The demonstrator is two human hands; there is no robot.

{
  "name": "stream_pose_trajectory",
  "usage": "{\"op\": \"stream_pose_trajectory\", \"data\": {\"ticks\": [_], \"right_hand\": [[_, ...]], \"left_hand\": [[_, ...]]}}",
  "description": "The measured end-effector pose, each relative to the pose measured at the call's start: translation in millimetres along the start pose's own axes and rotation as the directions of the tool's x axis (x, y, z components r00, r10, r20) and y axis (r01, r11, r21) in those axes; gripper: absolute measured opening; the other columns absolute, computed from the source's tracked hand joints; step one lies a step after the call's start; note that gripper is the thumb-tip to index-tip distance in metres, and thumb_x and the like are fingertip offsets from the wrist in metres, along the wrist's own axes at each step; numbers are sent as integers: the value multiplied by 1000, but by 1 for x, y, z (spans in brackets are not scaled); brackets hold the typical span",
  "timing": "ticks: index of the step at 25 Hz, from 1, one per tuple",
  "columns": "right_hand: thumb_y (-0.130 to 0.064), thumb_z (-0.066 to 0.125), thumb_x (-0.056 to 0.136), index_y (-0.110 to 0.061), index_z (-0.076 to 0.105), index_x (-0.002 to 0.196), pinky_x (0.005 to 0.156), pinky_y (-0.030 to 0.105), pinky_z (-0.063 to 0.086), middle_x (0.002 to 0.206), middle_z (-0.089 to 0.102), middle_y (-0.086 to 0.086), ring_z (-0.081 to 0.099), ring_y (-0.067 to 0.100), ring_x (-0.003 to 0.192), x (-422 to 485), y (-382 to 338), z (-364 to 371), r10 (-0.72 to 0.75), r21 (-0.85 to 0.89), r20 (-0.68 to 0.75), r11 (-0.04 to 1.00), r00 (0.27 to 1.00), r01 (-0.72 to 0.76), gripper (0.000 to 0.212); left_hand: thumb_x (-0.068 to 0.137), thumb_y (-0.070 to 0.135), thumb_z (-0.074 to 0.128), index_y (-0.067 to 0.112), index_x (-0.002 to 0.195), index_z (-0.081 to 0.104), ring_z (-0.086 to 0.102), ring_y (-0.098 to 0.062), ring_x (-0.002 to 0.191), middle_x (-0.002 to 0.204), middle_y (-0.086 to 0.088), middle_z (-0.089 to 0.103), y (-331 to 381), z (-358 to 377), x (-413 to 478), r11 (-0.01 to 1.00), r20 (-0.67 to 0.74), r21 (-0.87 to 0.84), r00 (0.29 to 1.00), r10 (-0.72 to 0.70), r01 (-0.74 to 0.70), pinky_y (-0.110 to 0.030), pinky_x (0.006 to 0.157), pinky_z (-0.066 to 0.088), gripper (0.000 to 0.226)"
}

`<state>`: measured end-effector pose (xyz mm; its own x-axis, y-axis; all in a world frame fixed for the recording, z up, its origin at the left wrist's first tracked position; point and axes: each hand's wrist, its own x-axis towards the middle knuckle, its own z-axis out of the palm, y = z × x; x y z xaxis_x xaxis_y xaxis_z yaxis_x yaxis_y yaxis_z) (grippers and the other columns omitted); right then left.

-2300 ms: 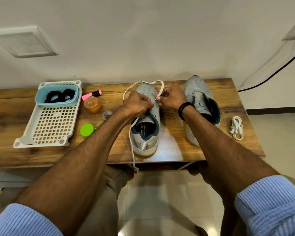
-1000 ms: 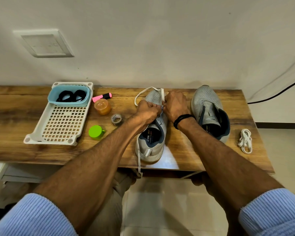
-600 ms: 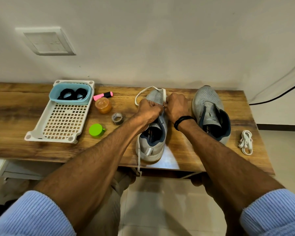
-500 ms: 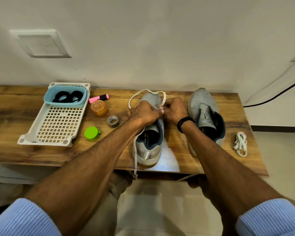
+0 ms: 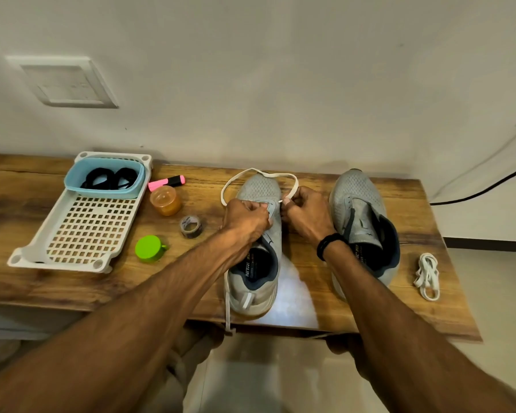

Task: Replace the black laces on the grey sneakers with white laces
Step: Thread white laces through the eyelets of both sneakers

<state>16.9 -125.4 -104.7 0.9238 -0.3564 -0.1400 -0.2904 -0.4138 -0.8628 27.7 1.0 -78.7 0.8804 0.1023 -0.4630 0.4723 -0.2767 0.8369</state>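
Note:
Two grey sneakers stand on the wooden table (image 5: 304, 305). The left sneaker (image 5: 258, 263) has a white lace (image 5: 259, 173) looping over its toe, and one end hangs past the table's front edge. My left hand (image 5: 246, 217) grips the sneaker's eyelet flap at its left side. My right hand (image 5: 306, 214) pinches the white lace at the right eyelet row. The right sneaker (image 5: 362, 222) has no lace. A bundled white lace (image 5: 427, 277) lies at the far right. The black laces (image 5: 111, 178) sit coiled in a blue tub (image 5: 78, 181).
A white perforated tray (image 5: 84, 231) holds the blue tub at the left. Between it and the sneakers lie a pink highlighter (image 5: 166, 182), an orange jar (image 5: 165, 200), a tape roll (image 5: 191, 226) and a green lid (image 5: 149, 248). The wall runs close behind the table.
The lace loop over the toe has widened a little. Both hands stay at the left sneaker's front eyelets; the camera has shifted slightly.

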Motion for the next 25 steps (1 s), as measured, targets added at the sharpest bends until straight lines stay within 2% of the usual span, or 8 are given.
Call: {"op": "stream_pose_trajectory", "data": {"ticks": [3, 6, 8, 12, 18, 22, 25], "right_hand": [[-29, 63, 85, -19, 65, 89, 75, 46, 57, 83, 71, -2, 67, 22, 81, -2, -2, 1, -96, -55, 0, 994, 995, 96, 11], [-18, 61, 93, -10, 66, 98, 70, 31, 47, 90, 70, 3, 62, 22, 84, -4, -10, 1, -182, -160, -10, 971, 983, 178, 11], [-16, 60, 94, -8, 66, 103, 68, 27, 39, 95, 70, 6, 61, 22, 85, -6, -15, 2, -217, -223, -6, 952, 976, 210, 13], [-13, 59, 93, -8, 65, 109, 72, 25, 37, 102, 70, 7, 61, 24, 93, -4, -16, 2, -224, -282, 5, 935, 974, 217, 18], [-11, 60, 90, -8, 63, 105, 75, 27, 38, 101, 67, 6, 57, 21, 92, -1, -20, 2, -229, -317, 36, 920, 973, 229, 16], [-5, 59, 85, -7, 60, 110, 80, 34, 46, 106, 66, 12, 58, 30, 100, 2, -25, 2, -304, -427, 88, 849, 949, 312, 24], [-4, 55, 84, -5, 57, 108, 70, 31, 37, 101, 64, 16, 58, 33, 93, 5, -32, 1, -347, -522, 173, 761, 922, 384, 24]], "left_hand": [[85, 6, 75, 15, 81, 68, 62, -10, 61, 70, 4, 66, -1, -1, 0, 1000, -23, -23, 1000, 12, -12, -31, 73, 60, 12], [84, 5, 74, 16, 74, 68, 67, -15, 65, 66, 3, 68, -1, -1, -2, 999, -45, -31, 999, 31, -33, -38, 78, 62, 17], [83, 4, 74, 16, 72, 68, 71, -21, 73, 68, 1, 69, -1, -1, -3, 999, -44, -24, 998, 38, -39, -43, 79, 62, 18], [80, 3, 75, 17, 69, 67, 74, -24, 81, 72, 0, 71, -1, -2, -2, 998, -43, -24, 998, 51, -52, -45, 80, 62, 20], [73, 10, 78, 18, 69, 70, 74, -22, 79, 72, 2, 73, -4, 0, 1, 999, -44, 1, 998, 52, -52, -48, 86, 59, 11], [72, 9, 76, 25, 67, 67, 72, -19, 87, 80, 10, 72, -4, 0, -1, 993, -19, 72, 995, 97, -95, -45, 90, 57, 19], [72, 14, 70, 31, 60, 61, 69, -17, 95, 80, 19, 68, -3, -1, -5, 972, -33, 169, 985, 169, -162, -46, 94, 54, 22]]}}
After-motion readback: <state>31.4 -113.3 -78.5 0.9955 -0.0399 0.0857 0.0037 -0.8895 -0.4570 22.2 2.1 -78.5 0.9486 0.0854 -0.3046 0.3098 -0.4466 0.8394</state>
